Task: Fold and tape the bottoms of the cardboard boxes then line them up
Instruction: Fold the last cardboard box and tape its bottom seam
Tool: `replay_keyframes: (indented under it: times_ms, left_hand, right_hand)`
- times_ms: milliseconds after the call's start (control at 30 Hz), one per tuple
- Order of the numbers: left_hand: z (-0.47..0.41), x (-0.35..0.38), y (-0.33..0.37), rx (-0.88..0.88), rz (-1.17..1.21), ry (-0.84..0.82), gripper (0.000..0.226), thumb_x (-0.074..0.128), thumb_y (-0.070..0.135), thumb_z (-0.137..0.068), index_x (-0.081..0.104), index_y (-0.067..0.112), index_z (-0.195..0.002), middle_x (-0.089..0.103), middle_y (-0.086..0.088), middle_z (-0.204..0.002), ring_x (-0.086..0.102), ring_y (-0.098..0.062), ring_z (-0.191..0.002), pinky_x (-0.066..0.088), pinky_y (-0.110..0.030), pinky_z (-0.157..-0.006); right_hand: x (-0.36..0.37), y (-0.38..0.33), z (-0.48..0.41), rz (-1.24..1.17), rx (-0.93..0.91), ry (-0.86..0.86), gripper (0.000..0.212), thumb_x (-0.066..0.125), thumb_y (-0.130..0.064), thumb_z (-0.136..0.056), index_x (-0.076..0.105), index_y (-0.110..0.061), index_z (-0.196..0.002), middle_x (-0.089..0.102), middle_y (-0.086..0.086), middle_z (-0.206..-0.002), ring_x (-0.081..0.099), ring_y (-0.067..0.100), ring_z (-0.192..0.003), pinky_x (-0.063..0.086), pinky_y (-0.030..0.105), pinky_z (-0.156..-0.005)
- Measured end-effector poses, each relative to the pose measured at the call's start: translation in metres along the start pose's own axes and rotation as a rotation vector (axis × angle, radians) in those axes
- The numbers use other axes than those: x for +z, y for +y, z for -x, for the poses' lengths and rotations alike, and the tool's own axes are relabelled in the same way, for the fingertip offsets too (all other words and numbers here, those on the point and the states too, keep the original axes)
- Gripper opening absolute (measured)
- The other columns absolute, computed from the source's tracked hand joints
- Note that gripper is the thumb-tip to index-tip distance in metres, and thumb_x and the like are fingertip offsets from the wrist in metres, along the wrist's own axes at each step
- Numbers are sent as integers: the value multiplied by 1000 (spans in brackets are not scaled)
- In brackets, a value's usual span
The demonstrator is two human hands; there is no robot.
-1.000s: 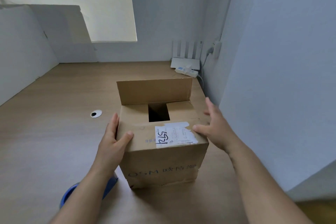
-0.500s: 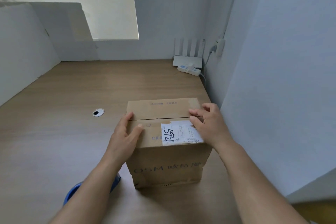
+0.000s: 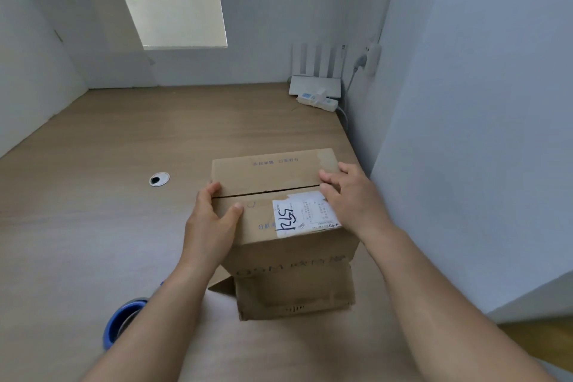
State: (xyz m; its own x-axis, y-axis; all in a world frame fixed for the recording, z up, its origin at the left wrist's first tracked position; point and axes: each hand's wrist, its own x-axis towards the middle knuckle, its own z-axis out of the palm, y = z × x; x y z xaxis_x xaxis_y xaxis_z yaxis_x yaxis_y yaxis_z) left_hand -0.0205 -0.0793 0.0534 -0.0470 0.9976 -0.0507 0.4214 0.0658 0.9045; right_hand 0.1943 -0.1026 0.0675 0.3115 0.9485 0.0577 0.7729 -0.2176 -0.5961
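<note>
Flaps of the cardboard box lie folded, left hand gripping its edge, right hand pressing flat; taping the seam likely follows, needing one hand freed.

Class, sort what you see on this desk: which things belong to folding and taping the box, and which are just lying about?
Job: cardboard box, flaps folded shut; left hand and right hand on it; blue roll, probably tape.
Lying about: router; power strip; cable hole in the desk; pale board against the wall.
</note>
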Motion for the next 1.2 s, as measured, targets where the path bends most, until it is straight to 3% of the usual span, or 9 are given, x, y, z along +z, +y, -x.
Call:
replay_keyframes:
  times_ms: [100, 233, 367, 567, 733, 833, 967, 1100, 1200]
  left_hand:
    - [1, -4, -1, -31, -7, 4, 51, 61, 24, -90, 41, 26, -138, 48, 6, -137, 44, -9, -113, 40, -32, -97]
    - [31, -15, -12, -30, -34, -14, 52, 66, 19, -88, 44, 27, -134, 48, 11, -127, 44, -10, -125, 41, -34, -101]
    - [52, -10, -30, -44, -123, -71, 55, 61, 22, -91, 38, 26, -140, 44, 13, -127, 43, -6, -114, 39, -25, -88]
    - [70, 5, -60, -51, -202, -48, 56, 52, 29, -95, 28, 26, -147, 21, 6, -157, 27, -16, -141, 27, -37, -113]
    - [56, 10, -69, 48, -261, -26, 55, 49, 29, -97, 31, 15, -147, 11, 5, -159, 20, -16, -144, 22, -37, -117]
    - [54, 11, -71, 66, -294, -21, 58, 47, 31, -98, 25, 13, -149, 18, 2, -158, 25, -18, -141, 25, -36, -114]
    - [53, 9, -66, 75, -337, -56, 67, 46, 33, -98, 12, 12, -152, 31, -2, -153, 31, -19, -138, 29, -36, -112]
    - [55, -24, -66, 73, -215, -134, 72, 47, 44, -93, 18, 14, -151, 33, 4, -151, 30, -12, -139, 27, -28, -110]
    - [58, -76, -88, 46, -269, -55, 81, 46, 58, -82, 25, 18, -149, 26, 5, -155, 24, -12, -142, 25, -35, -115]
  right_hand:
    - [2, -2, 4, 27, -1, 0, 35, 46, -27, -98, 57, -24, -131, 34, 4, -150, 34, 18, -136, 33, 33, -107]
    - [3, 8, 38, 33, -13, 17, 33, 47, -26, -98, 59, -23, -129, 37, 4, -148, 37, 19, -134, 35, 31, -104]
    - [15, 24, 63, 124, 34, -72, 35, 42, -30, -100, 54, -29, -133, 35, 4, -150, 32, 20, -138, 34, 34, -108]
    - [44, 32, 84, 198, 34, -140, 42, 30, -38, -102, 35, -38, -144, 13, -3, -159, 17, 19, -143, 29, 32, -109]
    - [51, 34, 66, 284, -22, -63, 40, 31, -31, -103, 45, -28, -140, 19, 4, -157, 22, 24, -140, 31, 36, -108]
    - [62, 20, 70, 370, -172, 2, 43, 36, -35, -96, 64, -11, -119, 45, 13, -143, 43, 34, -130, 37, 42, -104]
    - [78, 1, 84, 449, -274, -116, 48, 32, -37, -85, 71, -18, -105, 67, 9, -114, 64, 30, -105, 54, 40, -84]
    - [78, 4, 82, 470, -311, -71, 35, 44, -33, -82, 73, -16, -92, 69, 7, -99, 67, 28, -89, 57, 35, -70]
    - [79, -3, 82, 464, -303, -28, 31, 45, -33, -82, 70, -14, -83, 67, 6, -91, 65, 27, -80, 53, 31, -62]
